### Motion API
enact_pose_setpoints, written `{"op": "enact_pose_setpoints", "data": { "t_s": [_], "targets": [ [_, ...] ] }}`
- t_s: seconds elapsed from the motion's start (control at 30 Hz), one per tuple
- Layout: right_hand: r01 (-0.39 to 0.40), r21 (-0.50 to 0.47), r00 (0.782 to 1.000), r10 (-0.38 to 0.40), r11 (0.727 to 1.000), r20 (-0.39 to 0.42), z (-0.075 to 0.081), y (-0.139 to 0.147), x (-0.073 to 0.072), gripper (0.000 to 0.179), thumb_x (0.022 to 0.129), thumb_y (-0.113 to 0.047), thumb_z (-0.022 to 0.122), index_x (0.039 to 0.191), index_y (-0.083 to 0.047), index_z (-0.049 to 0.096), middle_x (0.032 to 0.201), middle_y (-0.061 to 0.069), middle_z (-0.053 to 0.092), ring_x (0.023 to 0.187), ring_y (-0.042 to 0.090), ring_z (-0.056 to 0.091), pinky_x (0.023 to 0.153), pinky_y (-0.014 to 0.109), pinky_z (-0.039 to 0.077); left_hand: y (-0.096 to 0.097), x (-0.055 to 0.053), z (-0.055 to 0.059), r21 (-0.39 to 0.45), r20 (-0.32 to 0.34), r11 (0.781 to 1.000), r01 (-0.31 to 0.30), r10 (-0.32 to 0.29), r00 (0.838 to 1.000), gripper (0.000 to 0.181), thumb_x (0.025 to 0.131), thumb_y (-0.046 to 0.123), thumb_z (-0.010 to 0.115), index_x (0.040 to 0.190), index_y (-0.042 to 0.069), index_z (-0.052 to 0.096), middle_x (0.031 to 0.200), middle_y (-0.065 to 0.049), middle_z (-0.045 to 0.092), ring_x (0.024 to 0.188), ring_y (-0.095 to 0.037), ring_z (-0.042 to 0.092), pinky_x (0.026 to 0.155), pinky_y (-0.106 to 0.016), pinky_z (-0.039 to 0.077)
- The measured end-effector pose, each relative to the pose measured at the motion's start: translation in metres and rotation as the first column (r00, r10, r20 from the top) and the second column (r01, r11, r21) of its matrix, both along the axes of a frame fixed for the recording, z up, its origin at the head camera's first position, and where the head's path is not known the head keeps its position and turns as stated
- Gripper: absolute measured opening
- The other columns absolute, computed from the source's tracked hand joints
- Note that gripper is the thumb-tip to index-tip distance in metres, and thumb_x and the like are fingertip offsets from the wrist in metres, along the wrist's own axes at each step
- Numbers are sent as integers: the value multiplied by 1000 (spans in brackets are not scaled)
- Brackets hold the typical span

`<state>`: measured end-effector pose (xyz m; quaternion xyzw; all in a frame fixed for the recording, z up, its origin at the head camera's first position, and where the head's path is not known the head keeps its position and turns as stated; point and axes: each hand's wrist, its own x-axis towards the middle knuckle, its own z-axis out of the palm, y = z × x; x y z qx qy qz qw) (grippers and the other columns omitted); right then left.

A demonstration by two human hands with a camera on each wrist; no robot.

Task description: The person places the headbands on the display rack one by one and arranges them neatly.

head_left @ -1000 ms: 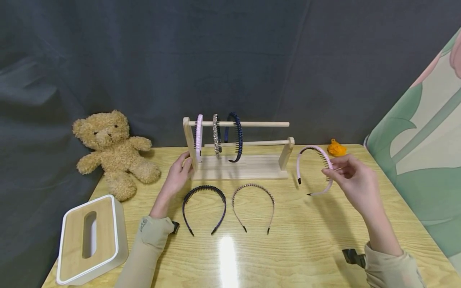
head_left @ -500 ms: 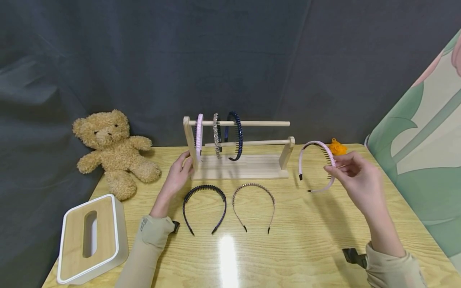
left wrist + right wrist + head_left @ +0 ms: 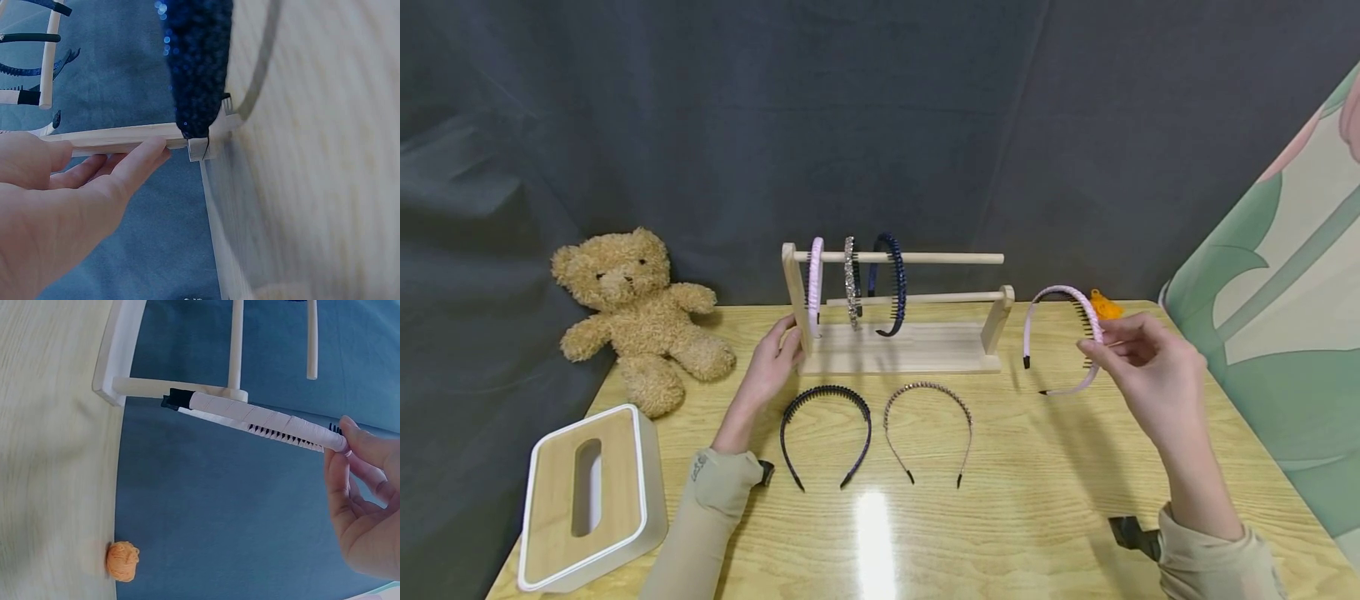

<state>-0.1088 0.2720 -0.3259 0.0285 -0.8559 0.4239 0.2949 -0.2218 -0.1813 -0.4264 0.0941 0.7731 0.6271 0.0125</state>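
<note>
Pinched between the thumb and fingers of my right hand (image 3: 1153,367) is a pink toothed headband (image 3: 1092,315), raised over the table to the right of the rack. In the right wrist view its wrapped band (image 3: 250,411) lies nearly side-on. My left hand (image 3: 767,362) grips the left upright of the wooden headband rack (image 3: 932,357); the upright (image 3: 112,139) also shows in the left wrist view. On the rack's upper rod hang a pink headband (image 3: 815,287), a glittery silver one (image 3: 850,279) and a navy one (image 3: 898,292).
In front of the rack lie a black toothed headband (image 3: 827,390) and a thin beaded headband (image 3: 928,385). A teddy bear (image 3: 640,321) sits back left, behind a tissue box (image 3: 546,500). An orange bundle (image 3: 1105,306) is near the table's back right.
My right hand has lifted the pink headband slightly, moving a little right and turning it. The left hand keeps its place on the rack.
</note>
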Motion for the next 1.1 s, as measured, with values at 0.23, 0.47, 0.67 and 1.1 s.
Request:
{"op": "enact_pose_setpoints", "data": {
  "t_s": [0.23, 0.47, 0.67, 1.1],
  "targets": [
    [2, -5, 1000, -2, 1000, -28, 10, -5, 2, 32, 80, 15, 88, 108, 7, 75, 89, -17, 68, 72, -6, 65, 65, 3, 55, -1, 0, 0, 12, -4, 1000, 10, -10, 1000, 48, 119, 14, 35, 162, -9, 34, 160, -34, 38, 144, -51, 47, 120, -45, 46],
    [25, -17, 1000, -25, 1000, -18, 19, -12, 3, 30, 82, 9, 89, 108, 4, 75, 88, -17, 69, 71, -4, 66, 67, 4, 56, -1, 0, 0, -8, -1, 1000, 10, -10, 1000, 49, 119, 15, 35, 163, -7, 33, 162, -33, 36, 143, -50, 47, 119, -45, 47],
    [25, -57, 999, -26, 998, -24, 25, -18, 2, 29, 83, 10, 89, 107, 5, 75, 87, -15, 71, 70, -3, 68, 66, 5, 58, -1, 0, 0, -3, 2, 1000, 7, -7, 1000, 49, 119, 15, 35, 163, -8, 33, 161, -34, 37, 143, -50, 48, 118, -44, 48],
    [16, -94, 998, -22, 995, -61, 33, -24, -3, 28, 83, 10, 88, 108, 8, 76, 85, -13, 72, 70, -1, 69, 67, 7, 59, -1, 0, 0, 0, -1, 1000, 6, -6, 1000, 48, 119, 14, 34, 163, -7, 33, 160, -34, 38, 142, -50, 49, 118, -43, 48]
  ]
}}
